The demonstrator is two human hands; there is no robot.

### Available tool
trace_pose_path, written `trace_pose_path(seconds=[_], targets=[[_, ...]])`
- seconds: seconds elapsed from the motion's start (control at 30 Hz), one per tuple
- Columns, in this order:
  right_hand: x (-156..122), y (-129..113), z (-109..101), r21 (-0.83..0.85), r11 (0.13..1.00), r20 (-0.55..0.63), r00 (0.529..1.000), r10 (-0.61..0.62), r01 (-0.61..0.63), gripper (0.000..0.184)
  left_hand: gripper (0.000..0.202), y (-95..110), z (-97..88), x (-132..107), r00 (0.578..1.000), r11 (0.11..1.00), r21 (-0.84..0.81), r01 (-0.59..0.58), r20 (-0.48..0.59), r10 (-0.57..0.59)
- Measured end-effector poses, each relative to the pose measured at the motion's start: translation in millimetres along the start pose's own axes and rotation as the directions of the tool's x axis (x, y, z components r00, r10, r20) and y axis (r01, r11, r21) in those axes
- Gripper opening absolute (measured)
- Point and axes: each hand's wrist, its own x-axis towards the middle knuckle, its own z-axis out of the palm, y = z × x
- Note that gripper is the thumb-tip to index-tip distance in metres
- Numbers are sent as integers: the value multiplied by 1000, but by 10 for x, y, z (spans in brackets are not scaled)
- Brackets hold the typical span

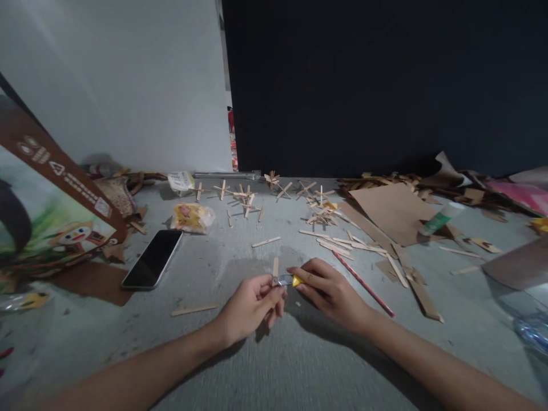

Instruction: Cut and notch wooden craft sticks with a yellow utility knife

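Observation:
My left hand (252, 302) is closed on a wooden craft stick (275, 266) that stands up out of the fingers. My right hand (331, 288) grips a yellow utility knife (297, 280). Its metal blade points left and meets the stick just above my left fingertips. Beyond my hands a loose craft stick (266, 242) lies flat, and another stick (194, 310) rests left of my left wrist. A pile of craft sticks (351, 244) and a red pencil (363, 284) lie to the right of my right hand.
Several crossed-stick pieces (248, 200) stand along the back. A phone (153, 260), a yellow packet (191, 218) and a printed bag (51, 188) are on the left. Cardboard sheets (391, 211), a glue stick (443, 218) and a cylindrical container (522, 260) are on the right.

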Motion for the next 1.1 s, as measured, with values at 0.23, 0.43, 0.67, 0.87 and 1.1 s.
trace_pose_path(seconds=[0.23,0.43,0.67,0.87,1.1], targets=[[-15,-34,1,-192,981,-9,1000,-5,3,34,49,-3,36,-1,999,1000,-10,28,-39,-28],[-31,1,23,-184,978,-108,991,80,-99,34,46,-41,44,-19,999,999,-33,38,-26,-39],[-5,-72,-49,-13,992,-52,990,127,-128,29,51,-17,48,-15,999,997,-68,28,-18,-30],[104,-244,-2,116,956,42,963,267,-270,11,52,-55,47,-26,999,999,-48,18,30,-16],[218,-413,43,350,770,187,846,500,-533,34,50,-76,56,-37,996,1000,25,9,85,-11]])
